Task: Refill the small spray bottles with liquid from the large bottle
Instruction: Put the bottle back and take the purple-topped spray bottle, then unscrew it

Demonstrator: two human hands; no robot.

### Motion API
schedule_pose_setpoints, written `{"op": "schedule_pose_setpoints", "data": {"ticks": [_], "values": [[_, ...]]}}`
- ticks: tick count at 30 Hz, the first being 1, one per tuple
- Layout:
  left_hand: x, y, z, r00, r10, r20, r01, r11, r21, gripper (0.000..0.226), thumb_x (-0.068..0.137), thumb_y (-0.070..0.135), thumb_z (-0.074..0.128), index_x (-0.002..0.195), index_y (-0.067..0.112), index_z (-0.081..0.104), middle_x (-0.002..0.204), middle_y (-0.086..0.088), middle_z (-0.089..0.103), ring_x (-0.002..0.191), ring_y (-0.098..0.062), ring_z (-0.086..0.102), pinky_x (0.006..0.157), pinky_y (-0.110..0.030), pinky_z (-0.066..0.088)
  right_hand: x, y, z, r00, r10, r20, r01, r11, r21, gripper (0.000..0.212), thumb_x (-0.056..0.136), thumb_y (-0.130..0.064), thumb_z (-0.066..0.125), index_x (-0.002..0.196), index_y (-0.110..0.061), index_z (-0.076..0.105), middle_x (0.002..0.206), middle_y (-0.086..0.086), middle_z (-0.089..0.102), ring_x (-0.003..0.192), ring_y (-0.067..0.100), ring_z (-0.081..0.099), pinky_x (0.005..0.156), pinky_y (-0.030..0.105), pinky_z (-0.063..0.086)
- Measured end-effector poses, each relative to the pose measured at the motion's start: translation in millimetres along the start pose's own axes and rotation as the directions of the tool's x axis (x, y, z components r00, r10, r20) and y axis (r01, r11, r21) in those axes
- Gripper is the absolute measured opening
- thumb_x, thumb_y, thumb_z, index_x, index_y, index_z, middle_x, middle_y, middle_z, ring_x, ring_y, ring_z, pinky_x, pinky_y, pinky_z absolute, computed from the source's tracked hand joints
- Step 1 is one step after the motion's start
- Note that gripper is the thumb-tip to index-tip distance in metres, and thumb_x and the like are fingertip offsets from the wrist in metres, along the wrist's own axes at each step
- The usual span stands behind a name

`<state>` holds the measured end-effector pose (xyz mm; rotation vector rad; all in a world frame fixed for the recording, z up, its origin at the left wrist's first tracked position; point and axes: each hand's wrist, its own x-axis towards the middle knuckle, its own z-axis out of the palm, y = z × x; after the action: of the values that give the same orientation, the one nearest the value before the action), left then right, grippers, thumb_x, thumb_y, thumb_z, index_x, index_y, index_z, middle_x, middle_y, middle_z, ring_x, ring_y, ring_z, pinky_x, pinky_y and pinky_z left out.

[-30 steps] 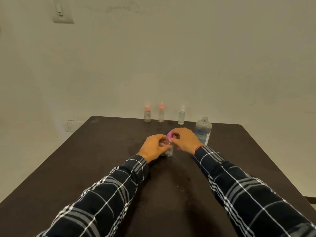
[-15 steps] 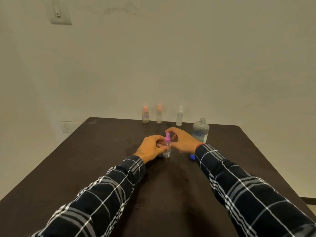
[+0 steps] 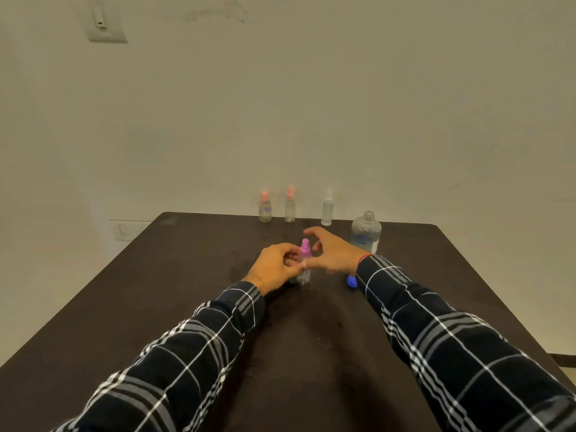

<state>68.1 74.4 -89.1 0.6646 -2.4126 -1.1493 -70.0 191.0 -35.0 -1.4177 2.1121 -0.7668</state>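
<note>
left grip point(image 3: 276, 266) holding pink-capped bottle point(image 3: 304, 250), right grip point(image 3: 335, 255) beside

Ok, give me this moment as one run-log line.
left hand: grips purple-capped spray bottle, upright on table | right hand: open, beside it | large bottle: uncapped | blue cap: on table

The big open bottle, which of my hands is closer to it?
Right. The right hand is open, just in front of the large bottle; the left hand is farther away, gripping the purple-topped spray bottle.
</note>
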Motion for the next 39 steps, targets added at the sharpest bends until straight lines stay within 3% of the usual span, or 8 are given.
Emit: {"op": "schedule_pose_setpoints", "data": {"ticks": [6, 10, 15, 21, 24, 29, 34, 39], "values": [[-1, 1, -1, 1.000, -0.012, 0.011, 0.012, 1.000, 0.016, 0.029, 0.089, 0.020, 0.075, 0.116, 0.021, 0.064, 0.101, 0.004, 0.069, 0.092, -0.008, 0.067, 0.073, -0.013, 0.049, 12, -3, 17, 0.949, 0.022, -0.315, -0.060, 0.992, -0.112, 0.026, 0.082, -0.039, 0.076, 0.094, -0.018, 0.063, 0.089, -0.002, 0.064, 0.083, 0.016, 0.060, 0.071, 0.028, 0.046], [0, 1, 0, 1.000, -0.025, 0.008, 0.026, 0.999, -0.040, 0.033, 0.087, 0.020, 0.078, 0.117, 0.019, 0.065, 0.097, 0.006, 0.070, 0.084, -0.004, 0.067, 0.074, -0.012, 0.054, 10, -8, 5, 0.985, -0.064, -0.162, 0.042, 0.990, -0.135, 0.007, 0.090, -0.019, 0.068, 0.098, -0.018, 0.069, 0.099, -0.001, 0.066, 0.091, 0.018, 0.062, 0.072, 0.025, 0.049], [1, -2, 2, 1.000, -0.009, -0.022, 0.008, 1.000, -0.029, 0.033, 0.085, 0.023, 0.080, 0.116, 0.019, 0.068, 0.099, 0.000, 0.072, 0.081, -0.004, 0.065, 0.069, -0.007, 0.051, 5, -19, -17, 0.981, -0.177, -0.082, 0.174, 0.984, -0.040, 0.015, 0.097, -0.015, 0.058, 0.105, -0.025, 0.064, 0.118, -0.001, 0.062, 0.103, 0.020, 0.062, 0.057, 0.023, 0.056], [2, -2, 1, 1.000, -0.004, -0.024, 0.004, 1.000, -0.018, 0.034, 0.085, 0.023, 0.080, 0.116, 0.018, 0.068, 0.099, 0.004, 0.071, 0.082, -0.004, 0.065, 0.068, -0.004, 0.049, 1, -22, -42, 0.920, -0.061, -0.387, 0.149, 0.968, 0.203, 0.020, 0.100, -0.012, 0.051, 0.119, -0.015, 0.050, 0.110, 0.000, 0.060, 0.088, 0.018, 0.060, 0.054, 0.024, 0.051], [1, -1, 1, 1.000, -0.005, -0.027, 0.005, 1.000, -0.002, 0.036, 0.086, 0.024, 0.080, 0.118, 0.019, 0.066, 0.099, 0.004, 0.069, 0.080, -0.003, 0.063, 0.067, -0.004, 0.048, -3, -13, -50, 0.883, 0.027, -0.468, 0.073, 0.978, 0.194, 0.011, 0.100, -0.015, 0.050, 0.111, -0.016, 0.049, 0.096, -0.004, 0.059, 0.083, 0.023, 0.064, 0.057, 0.033, 0.055], [2, -3, 1, 1.000, -0.004, -0.025, 0.004, 1.000, 0.014, 0.036, 0.086, 0.027, 0.079, 0.119, 0.021, 0.065, 0.101, 0.006, 0.069, 0.087, -0.005, 0.066, 0.072, -0.011, 0.052, -3, 8, -24, 0.942, 0.189, -0.278, -0.219, 0.972, -0.082, 0.023, 0.102, -0.023, 0.047, 0.104, -0.005, 0.062, 0.092, 0.013, 0.069, 0.068, 0.021, 0.066, 0.069, 0.034, 0.060], [3, -2, 2, 1.000, -0.011, -0.021, 0.012, 1.000, 0.023, 0.037, 0.086, 0.025, 0.079, 0.120, 0.021, 0.065, 0.101, 0.006, 0.069, 0.089, -0.006, 0.066, 0.077, -0.016, 0.055, 11, 35, 17, 0.915, 0.307, -0.263, -0.347, 0.930, -0.122, 0.040, 0.099, -0.041, 0.054, 0.105, -0.005, 0.067, 0.100, 0.015, 0.071, 0.088, 0.029, 0.070, 0.084, 0.042, 0.059], [3, -1, 1, 1.000, -0.015, -0.022, 0.015, 0.999, 0.036, 0.037, 0.087, 0.024, 0.078, 0.121, 0.021, 0.064, 0.100, 0.009, 0.068, 0.087, -0.003, 0.065, 0.068, -0.008, 0.049, 11, 48, 26, 0.906, 0.322, -0.273, -0.371, 0.916, -0.151, 0.041, 0.089, -0.051, 0.065, 0.099, -0.011, 0.070, 0.093, 0.008, 0.072, 0.085, 0.025, 0.070, 0.079, 0.042, 0.061]]}}
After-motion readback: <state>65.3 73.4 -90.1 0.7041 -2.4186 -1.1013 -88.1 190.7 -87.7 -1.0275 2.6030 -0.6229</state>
